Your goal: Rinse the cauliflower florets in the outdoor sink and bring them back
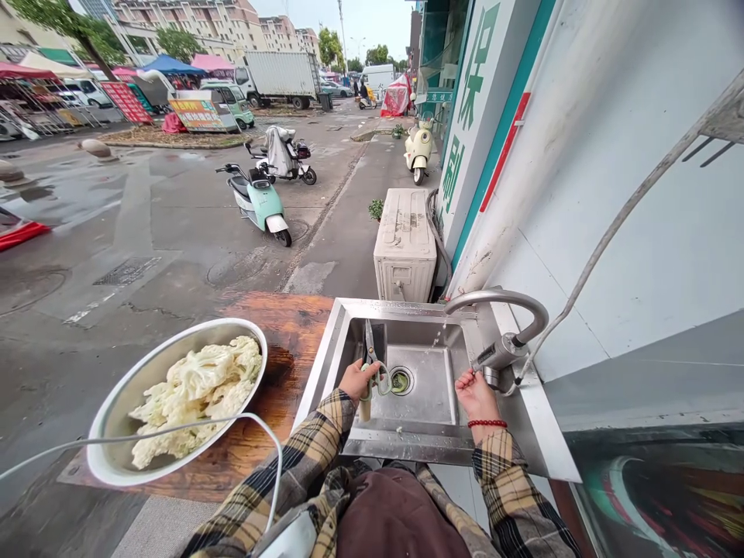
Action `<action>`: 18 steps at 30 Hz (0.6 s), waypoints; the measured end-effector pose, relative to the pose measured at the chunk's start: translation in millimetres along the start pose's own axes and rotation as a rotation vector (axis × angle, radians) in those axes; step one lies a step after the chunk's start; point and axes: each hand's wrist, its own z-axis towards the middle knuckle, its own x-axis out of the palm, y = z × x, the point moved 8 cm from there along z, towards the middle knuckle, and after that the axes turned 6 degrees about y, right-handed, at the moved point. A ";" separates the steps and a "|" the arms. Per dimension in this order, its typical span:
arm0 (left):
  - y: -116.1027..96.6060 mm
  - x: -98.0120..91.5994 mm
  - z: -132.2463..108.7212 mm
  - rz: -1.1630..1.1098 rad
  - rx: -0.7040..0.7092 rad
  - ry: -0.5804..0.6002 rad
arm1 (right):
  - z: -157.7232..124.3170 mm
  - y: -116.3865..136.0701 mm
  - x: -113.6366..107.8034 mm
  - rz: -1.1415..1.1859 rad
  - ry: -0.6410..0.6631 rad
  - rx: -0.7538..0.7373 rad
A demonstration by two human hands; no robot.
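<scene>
My left hand [359,380] is closed over the left part of the steel sink [427,425]. In it are scissors [370,341] with pale green handles, blades pointing away from me, together with what looks like a kitchen knife with a dark broad blade [380,342] and a beige handle below my fingers. At the right side of the basin, my right hand [477,397] has its fingers closed on the lever of the faucet [501,353]. Water drops show under the spout. Green scraps lie in the drain [401,380].
Left of the sink, a large metal basin [105,434] of cauliflower pieces [198,387] stands on a wet wooden board [291,325]. A white cable [174,428] crosses in front of it. Behind the sink stands a beige box unit [405,232]. A wall [656,256] rises at right.
</scene>
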 end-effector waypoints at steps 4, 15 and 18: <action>1.9 -1.2 -0.4 -0.016 0.008 0.000 | -3.8 2.1 -2.5 -0.004 0.001 0.016; 4.1 3.8 -24.2 -0.184 0.043 -0.045 | -83.9 -46.0 98.8 -0.348 0.398 0.029; 6.0 10.2 -40.0 -0.291 0.047 0.036 | -99.4 -74.7 131.5 -0.263 0.525 0.131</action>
